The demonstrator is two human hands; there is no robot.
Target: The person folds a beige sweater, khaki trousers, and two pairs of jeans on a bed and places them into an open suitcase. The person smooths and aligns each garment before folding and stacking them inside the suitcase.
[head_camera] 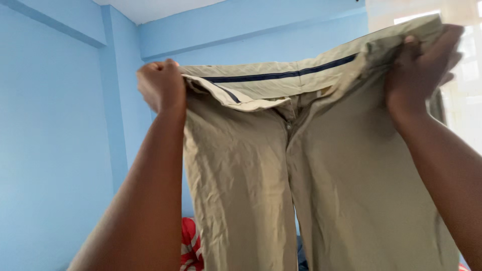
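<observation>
Overhead, khaki trousers (321, 165) held up by the waistband, both hands clamped shut on the cloth.

Risk noted: the left hand (161, 85) pinches only the outer corner of the waistband (281, 75), where the front flap has already folded over and down; a slack pull could let that corner slide out of the fist and drop that side of the trousers. The right hand (419, 68) has more cloth bunched under its fingers, so the hold looks firmer there, though the fingertips are blurred. The fly hangs open below the waistband's centre, and the legs hang creased beneath it, out of frame. Behind the trousers stands a blue wall (55, 150); a red patterned fabric (191, 248) shows below the left trouser leg.
</observation>
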